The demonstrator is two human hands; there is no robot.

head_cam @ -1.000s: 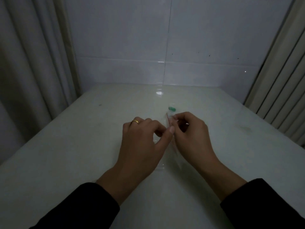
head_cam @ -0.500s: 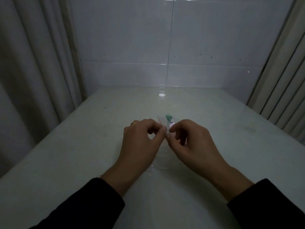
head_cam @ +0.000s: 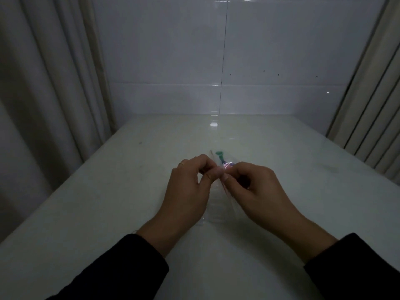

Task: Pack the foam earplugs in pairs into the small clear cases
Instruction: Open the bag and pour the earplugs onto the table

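At frame centre, the left hand and right hand pinch a clear bag (its mouth between their fingertips) above the pale table; just beyond sits a green earplug, touching something purple

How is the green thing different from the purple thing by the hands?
The green earplug sits farther from the person, beyond the fingertips; the purple earplug lies nearer, right at the fingertips of the right hand. The green one shows a wide end and a stem; the purple one is mostly hidden, so its shape is unclear. Both are small and seem to sit inside the clear bag that the left hand also pinches.
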